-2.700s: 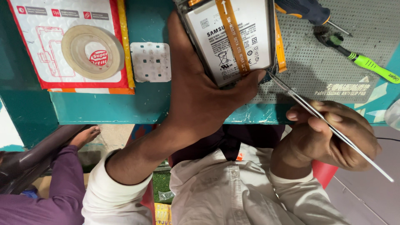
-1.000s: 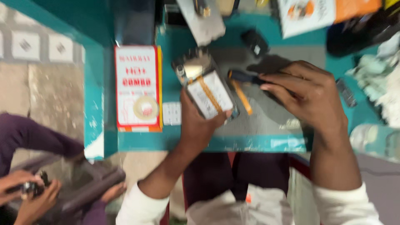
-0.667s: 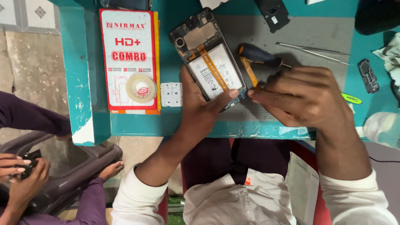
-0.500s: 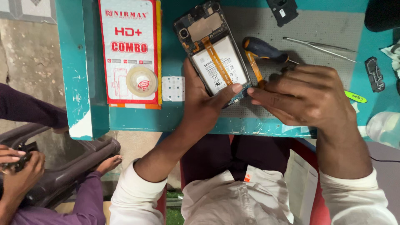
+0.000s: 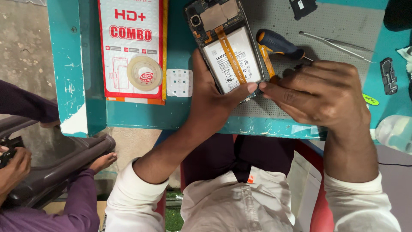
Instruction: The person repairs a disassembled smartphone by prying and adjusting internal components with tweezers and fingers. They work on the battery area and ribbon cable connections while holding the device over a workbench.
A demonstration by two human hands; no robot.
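An opened phone (image 5: 225, 47) with its back cover off lies on a grey work mat (image 5: 343, 30), showing a white battery and an orange flex ribbon. My left hand (image 5: 212, 101) grips the phone's lower left edge, thumb on the battery's bottom corner. My right hand (image 5: 319, 92) has its fingers pinched together at the phone's lower right corner, touching the end of the orange ribbon. Whether it holds a small part there is hidden by the fingers.
A dark-handled screwdriver (image 5: 279, 44) and metal tweezers (image 5: 339, 43) lie on the mat. A red-and-white packet (image 5: 128, 43) with a tape roll (image 5: 145, 73) lies left on the teal table (image 5: 141, 116). Another person (image 5: 25, 180) sits lower left.
The tweezers once in my right hand now lie on the mat. My view has drawn closer to the phone. Both hands stay at its lower edge.
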